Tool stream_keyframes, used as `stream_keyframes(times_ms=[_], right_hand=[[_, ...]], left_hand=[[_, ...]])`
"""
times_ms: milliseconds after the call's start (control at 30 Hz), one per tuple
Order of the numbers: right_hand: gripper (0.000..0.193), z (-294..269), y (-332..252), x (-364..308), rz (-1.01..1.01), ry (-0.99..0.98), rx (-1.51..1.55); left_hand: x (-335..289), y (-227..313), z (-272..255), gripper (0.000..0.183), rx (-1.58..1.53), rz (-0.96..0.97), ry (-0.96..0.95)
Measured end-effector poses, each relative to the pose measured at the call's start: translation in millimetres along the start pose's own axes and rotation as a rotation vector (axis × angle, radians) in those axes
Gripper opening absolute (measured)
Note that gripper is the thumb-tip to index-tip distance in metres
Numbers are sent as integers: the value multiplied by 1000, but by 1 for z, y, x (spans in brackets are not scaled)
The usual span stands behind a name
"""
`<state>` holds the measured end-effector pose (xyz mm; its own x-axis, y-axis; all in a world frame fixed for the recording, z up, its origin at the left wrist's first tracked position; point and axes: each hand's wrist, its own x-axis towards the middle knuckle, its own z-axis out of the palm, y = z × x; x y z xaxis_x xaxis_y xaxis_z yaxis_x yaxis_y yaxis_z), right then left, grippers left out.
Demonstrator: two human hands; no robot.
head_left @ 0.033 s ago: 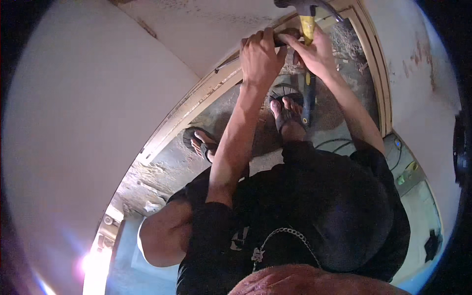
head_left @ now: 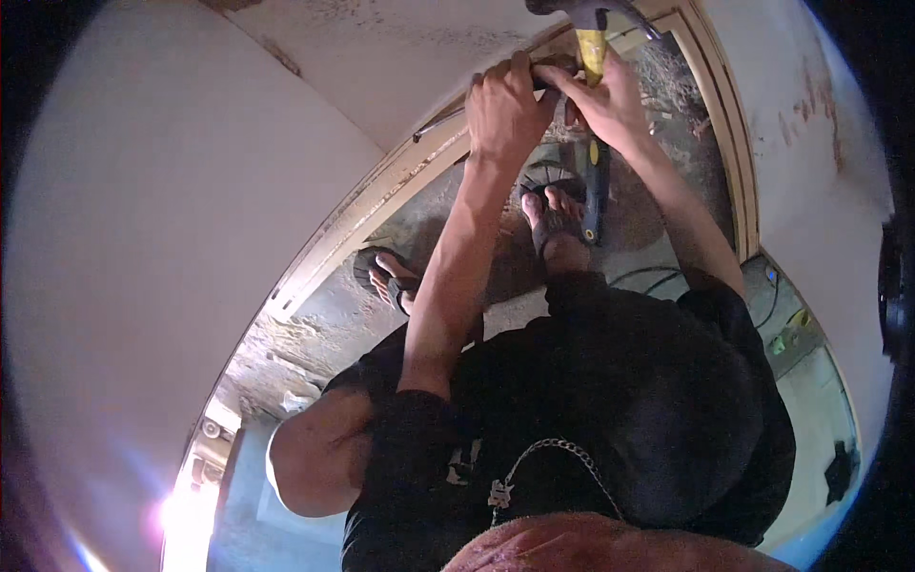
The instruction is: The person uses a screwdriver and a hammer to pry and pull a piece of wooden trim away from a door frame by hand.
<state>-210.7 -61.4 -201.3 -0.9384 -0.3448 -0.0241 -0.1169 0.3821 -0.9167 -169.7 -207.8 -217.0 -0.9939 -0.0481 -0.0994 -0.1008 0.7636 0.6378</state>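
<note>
Head view: left hand (head_left: 503, 112) clamps a thin metal rod (head_left: 440, 122); right hand (head_left: 610, 107) grips the yellow-handled hammer (head_left: 593, 48).

Your hammer (head_left: 593, 57) shows a yellow handle under a dark grey metal head, with a blue-and-black grip lower down. Your short-sleeved shirt (head_left: 610, 410) is black with a small pale print. The door frame (head_left: 381, 195) is cream, the wall (head_left: 172, 238) off-white, the sandals (head_left: 553, 224) black.

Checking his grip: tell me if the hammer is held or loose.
Held: right hand wraps the hammer, yellow handle upright by the door frame.
</note>
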Motion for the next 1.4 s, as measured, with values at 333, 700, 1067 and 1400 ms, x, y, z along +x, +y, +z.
stream_keyframes(times_ms=[333, 700, 1067, 1400], right_hand=[[43, -38, 13, -34, 112, 86, -132], [41, -64, -51, -62, 346, 31, 21], [42, -49, -53, -52, 435, -73, 165], [44, -59, -26, -53, 605, -95, 238]], left_hand=[[3, 4, 12, 27, 112, -56, -54], [9, -3, 9, 32, 112, -124, 90], [13, 0, 10, 29, 163, -170, 56], [10, -3, 9, 28, 138, -176, 63]])
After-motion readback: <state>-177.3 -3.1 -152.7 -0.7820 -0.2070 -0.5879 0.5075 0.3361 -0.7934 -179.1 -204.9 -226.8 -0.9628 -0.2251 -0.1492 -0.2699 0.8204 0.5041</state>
